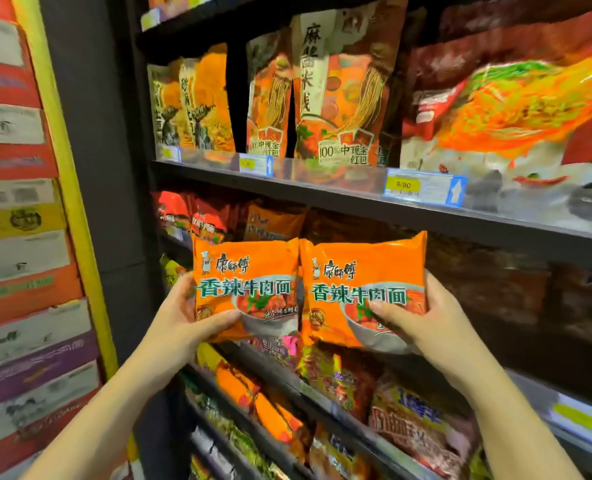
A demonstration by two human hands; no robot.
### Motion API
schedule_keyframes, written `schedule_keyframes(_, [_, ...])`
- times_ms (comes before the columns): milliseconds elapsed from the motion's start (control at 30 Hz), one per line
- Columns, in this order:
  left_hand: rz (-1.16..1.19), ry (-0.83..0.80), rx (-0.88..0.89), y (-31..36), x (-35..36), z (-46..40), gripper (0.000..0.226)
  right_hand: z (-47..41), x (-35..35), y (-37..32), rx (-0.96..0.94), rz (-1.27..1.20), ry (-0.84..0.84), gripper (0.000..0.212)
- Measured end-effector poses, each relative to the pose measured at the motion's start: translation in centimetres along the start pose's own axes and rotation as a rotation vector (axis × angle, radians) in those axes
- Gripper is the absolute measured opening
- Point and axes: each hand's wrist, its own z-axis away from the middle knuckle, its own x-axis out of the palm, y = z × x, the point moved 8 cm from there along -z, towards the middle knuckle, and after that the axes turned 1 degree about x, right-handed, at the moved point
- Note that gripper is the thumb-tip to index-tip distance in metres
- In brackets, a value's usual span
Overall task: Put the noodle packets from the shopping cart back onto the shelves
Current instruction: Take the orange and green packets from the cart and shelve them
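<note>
Noodle packets (pixel 363 292) read 康師傅香辣牛肉面; price tag (pixel 422 188) 9.90.

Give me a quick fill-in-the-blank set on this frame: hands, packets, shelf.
1. Each hand grips one ____ noodle packet: left hand on the left packet, right hand on the right packet.
2. The two packets are held side by side in front of the ____.
3. The yellow price tag on the shelf edge reads ____.

Missing words: orange; shelves; 9.90
</note>
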Motion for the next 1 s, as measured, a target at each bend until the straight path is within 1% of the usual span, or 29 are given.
schedule_keyframes(200, [0.032, -0.112, 0.014, -0.7, -5.2, -6.5, 0.064, -3.2, 6.4, -1.8, 0.014, 0.050, 0.096, 0.057])
schedule_keyframes(267, [0.037, -0.144, 0.013, -1.0, -6.5, -8.4, 0.065, -4.1, 8.0, -2.2, 0.017, 0.067, 0.123, 0.058])
schedule_keyframes(367, [0.005, -0.211, 0.010, -1.9, -8.4, -11.3, 0.066, -5.1, 10.0, -2.3, 0.014, 0.073, 0.172, 0.053])
schedule_keyframes(467, [-0.010, -0.238, 0.009, -2.9, -9.4, -13.6, 0.067, -5.7, 11.4, -2.1, 0.020, 0.086, 0.215, 0.051])
schedule_keyframes(633, [0.001, -0.264, -0.007, -5.1, -9.6, -17.4, 0.064, -6.9, 12.2, -1.5, 0.034, 0.111, 0.245, 0.042])
schedule_keyframes(767, [-0.033, -0.244, 0.010, -6.0, -9.0, -21.2, 0.066, -8.1, 12.1, -1.2, 0.055, 0.101, 0.214, 0.043])
schedule_keyframes(900, [-0.037, -0.293, -0.017, -6.8, -7.3, -24.6, 0.064, -9.7, 11.6, -0.5, 0.064, 0.098, 0.197, 0.045])
schedule_keyframes(1000, [-0.048, -0.327, 0.015, -6.7, -5.9, -26.5, 0.063, -10.8, 11.4, 0.0, 0.064, 0.103, 0.187, 0.048])
